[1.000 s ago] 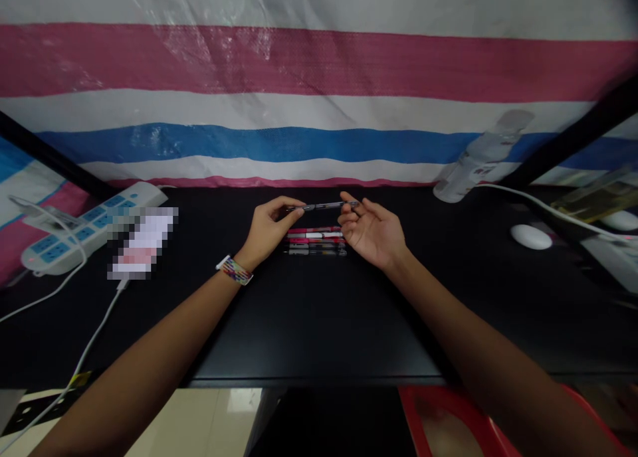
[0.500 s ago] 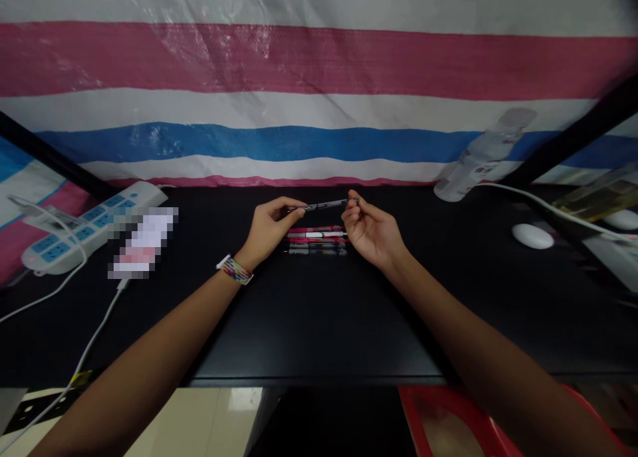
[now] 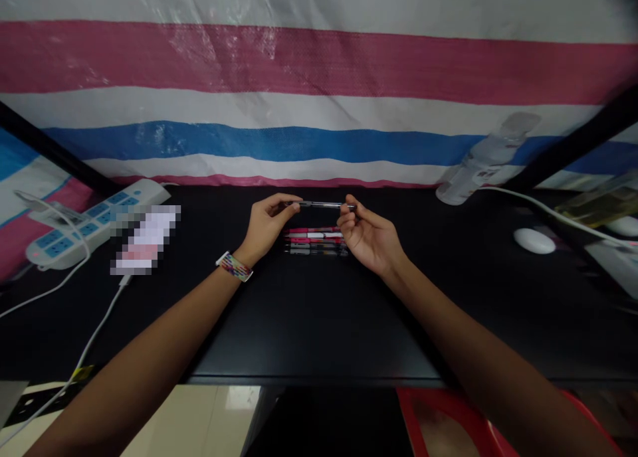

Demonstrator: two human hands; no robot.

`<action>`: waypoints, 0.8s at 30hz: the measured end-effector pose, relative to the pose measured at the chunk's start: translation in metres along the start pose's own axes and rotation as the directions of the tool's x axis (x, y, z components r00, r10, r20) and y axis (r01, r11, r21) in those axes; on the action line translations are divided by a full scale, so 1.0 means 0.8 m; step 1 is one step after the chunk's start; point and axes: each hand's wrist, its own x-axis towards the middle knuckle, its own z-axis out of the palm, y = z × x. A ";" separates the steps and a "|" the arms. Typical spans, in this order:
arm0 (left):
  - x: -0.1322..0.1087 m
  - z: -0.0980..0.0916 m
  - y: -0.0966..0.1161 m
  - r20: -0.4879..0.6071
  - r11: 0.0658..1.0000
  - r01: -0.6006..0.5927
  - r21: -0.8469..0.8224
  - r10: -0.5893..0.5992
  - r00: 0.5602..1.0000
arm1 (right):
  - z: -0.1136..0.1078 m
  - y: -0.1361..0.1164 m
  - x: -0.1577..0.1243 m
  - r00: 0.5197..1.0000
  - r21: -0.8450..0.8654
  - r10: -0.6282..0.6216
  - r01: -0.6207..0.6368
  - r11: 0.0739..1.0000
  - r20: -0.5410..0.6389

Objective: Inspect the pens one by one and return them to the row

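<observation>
A dark, partly clear pen [image 3: 321,205] is held nearly level between my two hands, above the black desk [image 3: 319,317]. My left hand [image 3: 272,223] pinches its left end between thumb and fingers. At the other end, the fingertips of my right hand [image 3: 369,234] are closed on it, palm turned up. Just below lies a row of several pens [image 3: 314,235], side by side: red or pink ones and a white one toward the back, dark or clear ones [image 3: 312,250] in front. My right fingers hide some of their right ends.
On the left are a white power strip [image 3: 104,221], a blurred-out phone-like thing [image 3: 147,238] and white cables. A clear bottle [image 3: 481,161] and a white mouse [image 3: 534,240] stand to the right. Striped sheeting [image 3: 319,145] hangs behind; a red stool [image 3: 419,420] is below the desk edge.
The pen has turned from slightly tilted, right end higher, to nearly level. My right fingers have shifted a little lower and left; both hands keep hold of the pen.
</observation>
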 end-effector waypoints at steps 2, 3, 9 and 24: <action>0.001 -0.001 -0.001 -0.004 1.000 0.004 -0.015 -0.004 1.000 | 0.002 0.002 -0.002 1.000 -0.013 0.003 -0.003 1.000 -0.011; 0.001 -0.001 -0.001 -0.001 1.000 0.004 -0.021 -0.004 1.000 | 0.002 0.002 -0.002 1.000 -0.021 -0.002 0.002 1.000 -0.020; -0.002 0.001 0.004 0.046 1.000 0.016 -0.011 -0.015 0.999 | -0.007 0.000 0.007 0.998 -0.029 -0.046 0.044 0.999 -0.040; -0.004 0.002 0.010 0.079 0.999 0.051 -0.004 -0.051 0.996 | -0.004 0.003 0.008 0.996 0.056 -0.059 0.063 0.996 -0.064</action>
